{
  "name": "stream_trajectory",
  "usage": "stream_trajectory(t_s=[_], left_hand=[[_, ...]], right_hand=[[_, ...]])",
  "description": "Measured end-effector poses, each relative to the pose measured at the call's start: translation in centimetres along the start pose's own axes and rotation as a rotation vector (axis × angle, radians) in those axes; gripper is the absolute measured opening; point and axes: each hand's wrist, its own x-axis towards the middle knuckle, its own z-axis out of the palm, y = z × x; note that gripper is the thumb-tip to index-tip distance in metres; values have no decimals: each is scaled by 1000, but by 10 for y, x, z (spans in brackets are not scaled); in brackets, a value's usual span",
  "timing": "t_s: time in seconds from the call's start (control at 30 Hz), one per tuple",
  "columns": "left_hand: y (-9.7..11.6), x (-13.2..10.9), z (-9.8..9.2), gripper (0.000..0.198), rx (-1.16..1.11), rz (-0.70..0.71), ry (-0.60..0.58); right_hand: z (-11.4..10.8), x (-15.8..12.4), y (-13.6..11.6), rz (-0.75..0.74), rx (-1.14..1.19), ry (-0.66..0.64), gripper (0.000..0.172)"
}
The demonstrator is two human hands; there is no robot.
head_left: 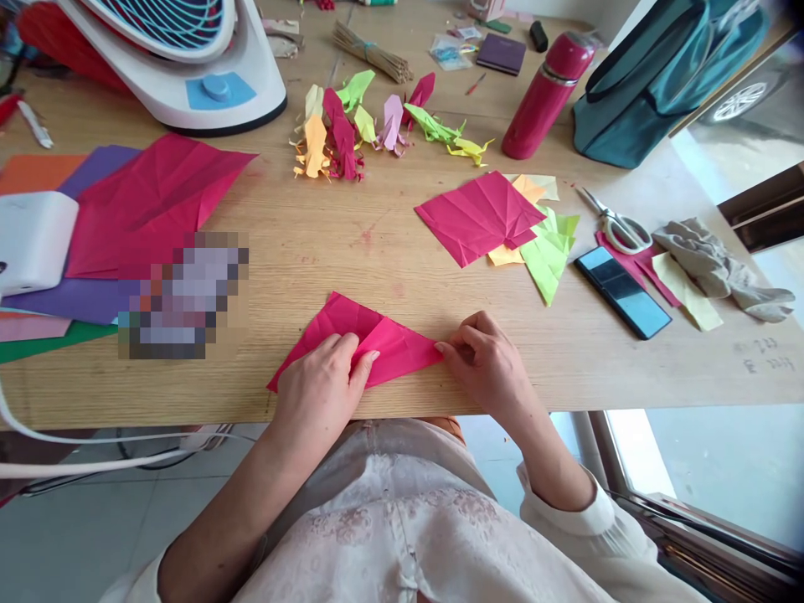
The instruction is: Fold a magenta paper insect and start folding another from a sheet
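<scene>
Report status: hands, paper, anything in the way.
Left hand atop folded pink paper. Right hand pinching its right corner. Phone and scissors off right, clear of it.

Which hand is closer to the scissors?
Right. The right hand is left of the scissors, at the pink paper's corner; the left hand is farther left, on the same paper.

On the worktop (301, 234), by its near edge, the left hand (320, 368) rests on a folded pink sheet (408, 356) while the right hand (487, 360) pinches its right corner. Beyond sit small folded paper figures (344, 142); to their right stand a red flask (543, 100) and a teal bag (653, 92).
</scene>
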Motion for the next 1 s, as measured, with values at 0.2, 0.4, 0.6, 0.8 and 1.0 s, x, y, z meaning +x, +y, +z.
stream_trajectory(t_s=[0.2,0.4,0.6,0.8,1.0], left_hand=[[-1,6,1,28,38,-58,-29],[-3,9,3,26,28,-63,-31],[-3,10,5,25,52,-37,4],[-2,7,9,24,80,-30,30],[-1,4,8,22,73,-33,38]], right_hand=[[0,0,-3,36,-103,-2,34],[-3,1,2,31,-175,41,38],[-7,0,-3,35,-130,-5,25],[-14,-4,-9,90,-94,-51,26],[-26,-7,-8,216,116,-183,13]])
